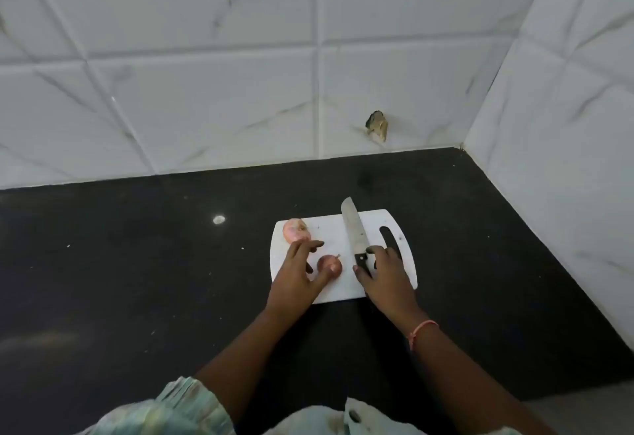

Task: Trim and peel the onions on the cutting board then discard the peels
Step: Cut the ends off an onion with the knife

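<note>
Black worktop meets white tiled walls; a white cutting board lies toward its right rear corner. On the board's left half sit two onions, one at the far-left corner, one nearer, with the left hand spread, fingers relaxed, touching the nearer one. Right hand rests curled over the knife handle at board centre; grip closure cannot be confirmed.

Pink onions on white cutting board, black counter.

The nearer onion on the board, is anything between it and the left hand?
Nothing visible. The left hand is right beside the nearer onion on the cutting board; whether they touch is unclear. The knife lies on the other side.
</note>
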### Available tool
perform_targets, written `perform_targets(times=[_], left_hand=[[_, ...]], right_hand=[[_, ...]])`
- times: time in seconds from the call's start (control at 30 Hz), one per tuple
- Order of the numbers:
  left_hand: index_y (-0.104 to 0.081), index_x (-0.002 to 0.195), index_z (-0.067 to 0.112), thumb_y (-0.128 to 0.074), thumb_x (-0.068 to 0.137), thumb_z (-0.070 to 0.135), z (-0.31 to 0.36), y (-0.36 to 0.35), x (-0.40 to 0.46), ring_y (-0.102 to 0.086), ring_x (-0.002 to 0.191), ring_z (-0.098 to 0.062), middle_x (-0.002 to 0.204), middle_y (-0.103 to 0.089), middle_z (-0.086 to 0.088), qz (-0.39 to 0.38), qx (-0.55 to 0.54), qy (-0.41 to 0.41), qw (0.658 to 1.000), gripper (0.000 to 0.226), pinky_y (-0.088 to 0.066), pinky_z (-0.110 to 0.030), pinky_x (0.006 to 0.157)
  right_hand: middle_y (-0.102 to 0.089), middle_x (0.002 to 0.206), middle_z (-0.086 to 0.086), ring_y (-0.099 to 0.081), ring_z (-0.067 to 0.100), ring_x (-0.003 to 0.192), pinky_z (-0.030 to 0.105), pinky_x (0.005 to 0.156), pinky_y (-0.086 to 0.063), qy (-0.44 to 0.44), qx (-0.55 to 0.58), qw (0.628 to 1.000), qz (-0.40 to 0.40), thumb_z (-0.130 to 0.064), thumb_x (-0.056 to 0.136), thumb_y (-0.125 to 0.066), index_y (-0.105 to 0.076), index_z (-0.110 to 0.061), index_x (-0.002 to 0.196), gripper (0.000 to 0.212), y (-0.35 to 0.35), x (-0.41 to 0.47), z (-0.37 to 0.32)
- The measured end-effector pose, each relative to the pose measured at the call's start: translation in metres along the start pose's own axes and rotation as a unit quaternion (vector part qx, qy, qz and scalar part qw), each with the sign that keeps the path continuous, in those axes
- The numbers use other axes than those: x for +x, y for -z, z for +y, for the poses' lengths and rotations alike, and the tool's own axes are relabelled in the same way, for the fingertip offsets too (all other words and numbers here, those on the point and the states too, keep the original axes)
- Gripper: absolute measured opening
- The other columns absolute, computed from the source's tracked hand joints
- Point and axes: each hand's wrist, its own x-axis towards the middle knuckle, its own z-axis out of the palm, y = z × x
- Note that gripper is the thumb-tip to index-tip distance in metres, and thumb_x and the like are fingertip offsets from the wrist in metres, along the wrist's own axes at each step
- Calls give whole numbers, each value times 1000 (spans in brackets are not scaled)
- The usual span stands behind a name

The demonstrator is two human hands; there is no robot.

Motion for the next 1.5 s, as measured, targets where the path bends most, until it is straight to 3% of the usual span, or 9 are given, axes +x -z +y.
perform_targets(times=[0.13,0.3,0.53,0.67,0.77,1.0,1.17,1.3,1.5], left_hand=[[-51,134,38,-71,80,61,5,-11,2,-60,100,-2,131,-52,22,-12,86,-12,996,62,-54,-27,79],[-55,122,39,-73,79,54,4,-22,8,-56,107,-4,120,-55,21,-10,105,-2,994,49,-53,-28,82],[-57,116,24,-77,86,34,24,-37,23,-69,89,-10,111,-64,11,-9,-179,81,980,37,-57,-22,80],[-55,114,17,-63,98,30,45,-45,33,-75,72,-31,112,-66,-18,-32,-370,190,909,23,-62,-35,69],[-62,115,14,-48,104,40,49,-48,45,-72,65,-28,107,-70,-22,-46,-422,248,871,31,-58,-30,62],[-68,96,10,-33,103,52,46,-45,67,-46,50,-15,67,-67,-8,-74,-429,383,815,56,-36,-25,50],[-69,102,6,-34,101,50,46,-49,68,-47,46,-13,74,-71,-12,-59,-420,417,804,57,-36,-22,45],[-68,105,6,-33,102,50,45,-48,69,-46,46,-13,86,-72,-17,-48,-423,426,798,56,-35,-20,43],[-68,98,4,-28,103,49,44,-48,70,-41,40,-11,70,-68,-12,-47,-411,421,807,60,-31,-20,41]], right_hand=[[-52,114,3,-55,23,102,39,82,-52,-6,-53,998,25,-42,88,-64,-54,-18,119,41,-2,0,-9],[-57,111,5,-58,24,99,38,78,-51,-13,-92,995,38,-30,92,-60,-52,-14,117,31,-6,3,-14],[-61,108,8,-60,27,99,38,78,-51,-46,-37,998,14,-18,96,-50,-55,-8,112,19,1,10,-10],[-59,116,0,-61,21,92,36,76,-50,-78,62,995,8,-16,97,-46,-50,-17,122,26,11,7,0],[-63,97,-3,-60,12,81,29,68,-46,-117,165,979,5,-21,100,-45,-51,-22,121,22,17,1,5],[-53,65,7,-41,12,42,24,37,-33,-186,394,900,-23,-31,102,-47,-61,-12,94,25,21,-12,-6],[-50,60,6,-36,13,38,22,37,-30,-220,442,867,-76,-35,104,-41,-61,-9,94,34,17,-13,-20],[-48,57,5,-36,14,38,22,38,-31,-220,441,866,-90,-38,105,-38,-58,-12,90,36,15,-12,-26],[-49,53,3,-43,15,41,26,42,-37,-224,357,902,-91,-48,103,-33,-60,-6,82,54,4,-6,-27]])
